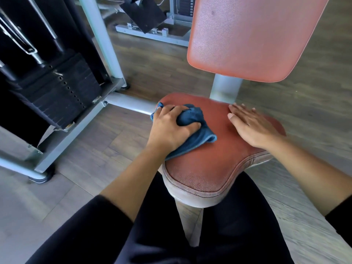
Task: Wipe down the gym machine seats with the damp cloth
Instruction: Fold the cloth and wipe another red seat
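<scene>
A worn red padded seat (215,164) on a grey post fills the middle of the view. A red backrest (251,35) rises behind it. My left hand (169,128) grips a bunched blue cloth (196,130) and holds it against the left part of the seat. The cloth's loose corner trails toward the seat's front left edge. My right hand (251,126) lies flat on the right part of the seat, fingers straight and pointing to the back.
A black weight stack (57,92) in a grey steel frame (106,46) stands on the left. A grey crossbar (131,103) runs from it to the seat. Another machine's base (152,35) lies at the back on the wooden floor. My dark-clothed legs (152,235) are right below the seat.
</scene>
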The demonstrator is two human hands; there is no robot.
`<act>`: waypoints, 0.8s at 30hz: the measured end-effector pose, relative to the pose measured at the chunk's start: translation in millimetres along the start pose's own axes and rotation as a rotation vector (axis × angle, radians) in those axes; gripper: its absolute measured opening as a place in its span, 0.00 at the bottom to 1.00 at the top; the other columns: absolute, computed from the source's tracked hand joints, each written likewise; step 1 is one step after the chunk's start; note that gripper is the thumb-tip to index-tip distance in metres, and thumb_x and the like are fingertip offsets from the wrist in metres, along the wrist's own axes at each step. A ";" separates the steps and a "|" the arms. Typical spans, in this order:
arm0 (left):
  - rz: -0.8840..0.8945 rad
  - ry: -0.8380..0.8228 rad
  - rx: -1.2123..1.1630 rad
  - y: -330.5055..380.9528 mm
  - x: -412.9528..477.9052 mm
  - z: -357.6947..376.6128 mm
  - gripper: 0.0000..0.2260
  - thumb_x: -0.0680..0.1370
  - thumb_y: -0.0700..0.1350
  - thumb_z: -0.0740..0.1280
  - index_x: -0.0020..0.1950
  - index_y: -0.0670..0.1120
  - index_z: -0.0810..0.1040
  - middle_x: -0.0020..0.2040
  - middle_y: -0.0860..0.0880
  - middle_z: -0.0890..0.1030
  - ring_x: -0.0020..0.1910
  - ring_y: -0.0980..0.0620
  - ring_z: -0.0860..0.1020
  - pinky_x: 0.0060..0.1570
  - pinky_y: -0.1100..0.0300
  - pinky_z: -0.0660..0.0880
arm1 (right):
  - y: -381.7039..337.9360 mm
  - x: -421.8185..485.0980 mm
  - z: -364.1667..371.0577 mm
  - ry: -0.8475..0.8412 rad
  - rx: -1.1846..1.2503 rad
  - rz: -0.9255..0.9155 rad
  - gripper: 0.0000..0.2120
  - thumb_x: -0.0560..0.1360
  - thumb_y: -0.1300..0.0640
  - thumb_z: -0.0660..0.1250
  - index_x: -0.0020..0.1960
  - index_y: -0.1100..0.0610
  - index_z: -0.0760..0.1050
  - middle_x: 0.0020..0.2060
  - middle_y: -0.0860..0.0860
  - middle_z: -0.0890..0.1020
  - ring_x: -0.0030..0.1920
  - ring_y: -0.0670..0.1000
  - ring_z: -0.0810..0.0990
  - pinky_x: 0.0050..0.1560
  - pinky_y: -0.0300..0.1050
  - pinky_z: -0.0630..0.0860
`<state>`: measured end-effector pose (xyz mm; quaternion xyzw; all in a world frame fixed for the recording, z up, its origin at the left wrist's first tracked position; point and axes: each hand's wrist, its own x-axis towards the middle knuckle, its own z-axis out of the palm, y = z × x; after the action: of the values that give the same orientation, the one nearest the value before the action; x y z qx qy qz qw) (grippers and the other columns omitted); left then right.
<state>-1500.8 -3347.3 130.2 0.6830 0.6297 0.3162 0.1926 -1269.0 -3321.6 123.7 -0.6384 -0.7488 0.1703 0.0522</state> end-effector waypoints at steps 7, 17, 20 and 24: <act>-0.039 -0.162 0.522 6.4 52.4 21.9 0.25 0.75 0.65 0.55 0.70 0.61 0.66 0.73 0.55 0.65 0.73 0.41 0.57 0.71 0.41 0.47 | 1.2 -1.3 0.8 0.033 -0.013 0.010 0.24 0.83 0.48 0.45 0.77 0.54 0.53 0.77 0.49 0.54 0.77 0.47 0.49 0.75 0.46 0.43; 0.243 -0.101 0.152 -9.2 12.7 -7.5 0.29 0.67 0.63 0.54 0.62 0.54 0.78 0.64 0.54 0.77 0.66 0.49 0.70 0.71 0.55 0.59 | 4.9 5.0 2.9 0.011 -0.056 0.039 0.25 0.82 0.47 0.47 0.78 0.52 0.50 0.77 0.48 0.51 0.77 0.46 0.47 0.74 0.45 0.42; 0.119 -0.069 0.310 -14.4 55.3 10.6 0.28 0.67 0.63 0.53 0.61 0.55 0.78 0.62 0.53 0.78 0.62 0.45 0.72 0.66 0.51 0.63 | 4.5 4.7 2.1 -0.006 -0.055 0.035 0.26 0.82 0.47 0.47 0.78 0.51 0.48 0.77 0.48 0.50 0.76 0.45 0.45 0.75 0.45 0.41; 0.028 -0.202 0.471 3.8 89.8 34.1 0.22 0.74 0.61 0.57 0.68 0.61 0.70 0.69 0.54 0.71 0.68 0.44 0.65 0.69 0.49 0.57 | 5.8 7.8 0.5 -0.039 -0.078 0.031 0.26 0.82 0.47 0.46 0.78 0.51 0.45 0.77 0.47 0.47 0.76 0.44 0.43 0.75 0.45 0.40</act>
<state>-1474.4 -3255.0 124.9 0.7457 0.6541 0.0936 0.0857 -1265.2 -3313.4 120.3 -0.6482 -0.7456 0.1543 0.0100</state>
